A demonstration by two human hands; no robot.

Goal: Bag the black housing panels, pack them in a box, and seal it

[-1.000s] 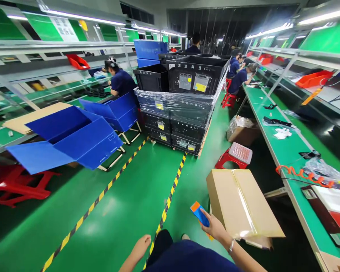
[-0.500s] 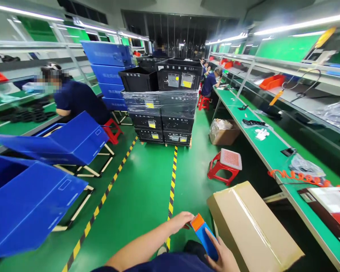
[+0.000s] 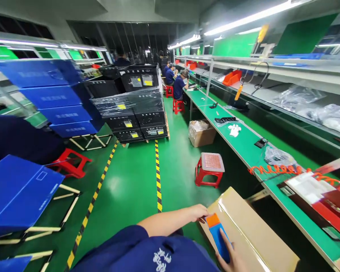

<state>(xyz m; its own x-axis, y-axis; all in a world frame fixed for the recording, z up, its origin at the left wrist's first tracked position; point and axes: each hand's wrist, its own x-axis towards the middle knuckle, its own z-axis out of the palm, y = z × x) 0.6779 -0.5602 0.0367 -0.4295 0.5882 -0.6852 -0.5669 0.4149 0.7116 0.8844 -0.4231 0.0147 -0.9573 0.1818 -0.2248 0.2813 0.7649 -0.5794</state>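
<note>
My right hand is wrapped round a flat, oblong blue object with an orange end; its exact kind is unclear. At the orange end, my left hand has its fingers pinched together, and what lies between them is hidden. Both hands are over the near left side of a large cardboard box, which has a shiny strip of clear tape along its top. The blue object is tilted, its orange end pointing away from me.
A red stool stands beyond the box. The green workbench runs along the right, with an orange coiled hose. Wrapped black crates stand ahead; blue bins are at left. Several people sit at benches.
My view has swung to the right. Both hands, with the blue-and-orange object, have moved right and now overlap the cardboard box. The grip of my right hand looks the same.
</note>
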